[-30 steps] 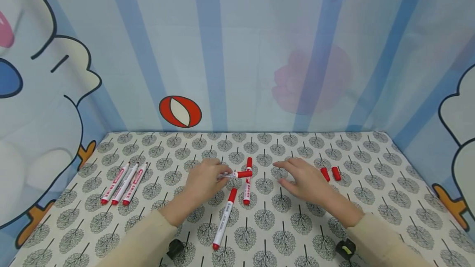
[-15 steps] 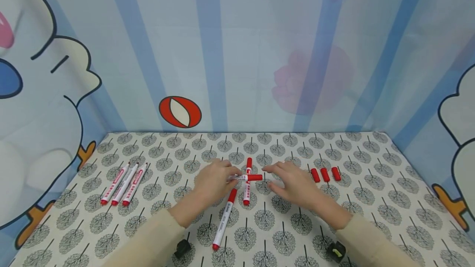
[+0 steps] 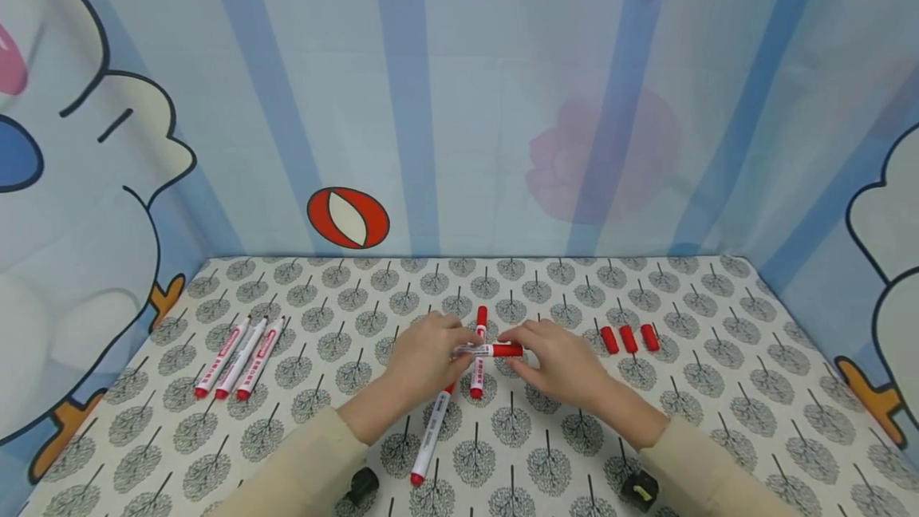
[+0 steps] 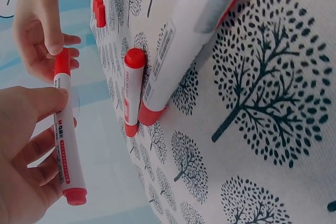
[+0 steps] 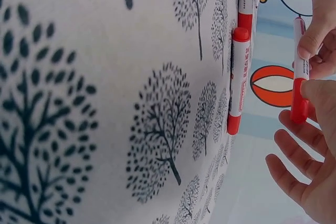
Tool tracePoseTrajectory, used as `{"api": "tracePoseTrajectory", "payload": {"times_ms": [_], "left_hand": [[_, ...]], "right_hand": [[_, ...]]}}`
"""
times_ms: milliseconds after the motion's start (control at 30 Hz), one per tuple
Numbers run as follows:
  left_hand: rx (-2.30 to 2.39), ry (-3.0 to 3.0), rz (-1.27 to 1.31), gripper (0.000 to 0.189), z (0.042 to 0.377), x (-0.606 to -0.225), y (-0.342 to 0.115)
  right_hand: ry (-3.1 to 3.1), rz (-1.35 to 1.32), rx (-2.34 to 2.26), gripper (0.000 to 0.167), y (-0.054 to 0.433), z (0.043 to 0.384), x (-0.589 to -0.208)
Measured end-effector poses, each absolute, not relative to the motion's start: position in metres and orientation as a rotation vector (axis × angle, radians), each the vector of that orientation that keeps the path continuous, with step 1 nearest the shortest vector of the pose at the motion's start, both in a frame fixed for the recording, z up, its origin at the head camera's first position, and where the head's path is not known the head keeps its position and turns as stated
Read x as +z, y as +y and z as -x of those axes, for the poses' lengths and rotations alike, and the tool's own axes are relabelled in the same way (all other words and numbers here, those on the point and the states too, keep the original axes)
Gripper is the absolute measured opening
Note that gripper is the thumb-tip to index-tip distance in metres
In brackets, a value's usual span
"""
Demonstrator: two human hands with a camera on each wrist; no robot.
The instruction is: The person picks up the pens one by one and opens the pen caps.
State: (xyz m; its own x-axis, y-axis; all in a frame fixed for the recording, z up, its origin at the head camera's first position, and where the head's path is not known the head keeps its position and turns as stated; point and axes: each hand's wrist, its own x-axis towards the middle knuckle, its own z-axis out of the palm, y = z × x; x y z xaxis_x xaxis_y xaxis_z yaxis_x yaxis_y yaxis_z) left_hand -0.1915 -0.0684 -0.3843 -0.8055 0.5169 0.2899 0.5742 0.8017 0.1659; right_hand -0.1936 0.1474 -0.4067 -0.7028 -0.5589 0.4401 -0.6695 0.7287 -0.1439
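My left hand (image 3: 425, 353) grips a white-barrelled marker (image 4: 68, 135) with a red cap, held level above the table. At the marker's other end, the thumb and fingers of my right hand (image 3: 563, 359) pinch its red cap (image 5: 299, 106), the outer fingers spread loosely. The cap still sits against the barrel. Beneath the hands lies a red-capped marker (image 3: 477, 377), partly hidden by the held one. Nearer to me another capped marker (image 3: 431, 437) lies slanted, its cap end partly behind my left hand.
To the left, three markers (image 3: 240, 359) without caps lie side by side. Three loose red caps (image 3: 629, 339) stand in a row on the right. A tree-patterned cloth (image 3: 512, 469) covers the table, and a striped cartoon curtain (image 3: 474, 102) rises behind it.
My left hand has carried the marker to the right. My right hand has let go of a third red cap beside the other two, moved left and taken hold of the marker's cap.
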Motion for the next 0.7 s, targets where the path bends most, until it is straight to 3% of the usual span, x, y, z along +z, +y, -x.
{"api": "tracePoseTrajectory", "payload": {"times_ms": [367,700], "left_hand": [[-0.37,-2.719,0.907,0.025,0.1924,-0.384,-0.0659],[-0.418,-2.727,0.941,0.023,0.1956,-0.3831,-0.0719]], "right_hand": [[-2.538,-0.95,0.459,0.019,0.1465,0.196,-0.4082],[-2.474,-0.953,0.508,0.02,0.1487,0.1975,-0.4092]]}}
